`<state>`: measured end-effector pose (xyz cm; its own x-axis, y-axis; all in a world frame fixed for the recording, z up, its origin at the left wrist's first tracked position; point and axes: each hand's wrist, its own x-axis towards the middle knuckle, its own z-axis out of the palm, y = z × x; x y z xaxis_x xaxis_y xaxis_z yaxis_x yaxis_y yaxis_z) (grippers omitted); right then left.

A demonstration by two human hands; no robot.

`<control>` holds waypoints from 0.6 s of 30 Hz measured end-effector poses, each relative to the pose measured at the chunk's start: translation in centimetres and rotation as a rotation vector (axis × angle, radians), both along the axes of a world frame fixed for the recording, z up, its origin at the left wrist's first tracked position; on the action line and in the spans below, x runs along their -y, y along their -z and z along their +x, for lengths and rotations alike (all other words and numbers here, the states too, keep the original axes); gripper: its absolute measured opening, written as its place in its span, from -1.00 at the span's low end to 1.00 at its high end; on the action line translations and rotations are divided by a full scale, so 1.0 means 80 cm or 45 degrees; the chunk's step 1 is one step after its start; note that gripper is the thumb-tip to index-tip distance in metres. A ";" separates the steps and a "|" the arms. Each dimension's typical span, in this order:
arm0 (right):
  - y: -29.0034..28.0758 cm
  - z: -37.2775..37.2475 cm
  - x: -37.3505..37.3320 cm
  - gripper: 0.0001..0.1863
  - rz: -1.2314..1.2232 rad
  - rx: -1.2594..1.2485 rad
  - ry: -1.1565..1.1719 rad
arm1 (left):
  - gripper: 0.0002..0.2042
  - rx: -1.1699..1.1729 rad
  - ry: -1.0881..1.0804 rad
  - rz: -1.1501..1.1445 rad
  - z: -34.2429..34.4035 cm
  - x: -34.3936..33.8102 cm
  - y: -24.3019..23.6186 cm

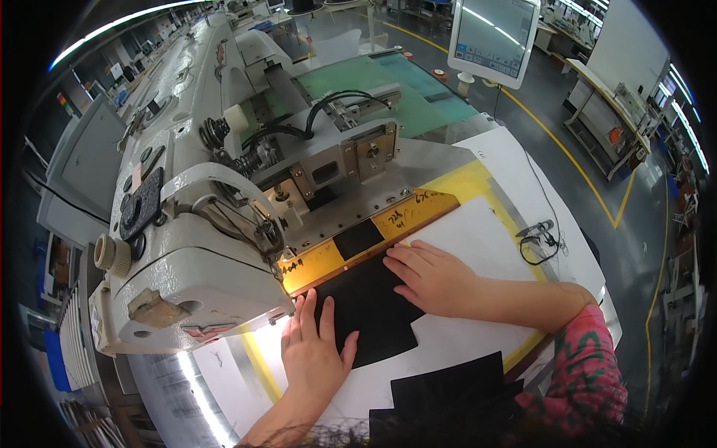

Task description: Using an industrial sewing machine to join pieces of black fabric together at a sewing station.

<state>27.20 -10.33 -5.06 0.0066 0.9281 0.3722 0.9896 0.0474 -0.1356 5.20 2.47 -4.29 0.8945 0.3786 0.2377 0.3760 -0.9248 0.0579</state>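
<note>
A black fabric piece [370, 317] lies flat on the white work surface, its far edge up against the marked yellow clamp plate [317, 267] of a large white sewing machine [194, 261]. My left hand [314, 364] rests on the fabric's left side, fingers stretched toward the plate and the thumb apart. On its right edge lies my right hand [432, 280], palm down with the fingers extended near the plate's edge. Both hands are open and grip nothing. A small black patch [358, 239] shows in an opening of the plate. The needle area is partly hidden by the machine head.
More black fabric pieces [455, 384] lie at the near edge, by my right forearm. Thread snips [535, 228] with a dark cord lie on the right. A screen [493, 37] stands at the back right, beyond the green table top [358, 82]. Yellow tape borders the white surface.
</note>
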 end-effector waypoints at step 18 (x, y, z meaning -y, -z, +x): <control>0.008 -0.010 0.003 -0.44 -0.093 0.097 -0.059 | -0.33 -0.020 -0.001 0.011 0.000 0.006 -0.002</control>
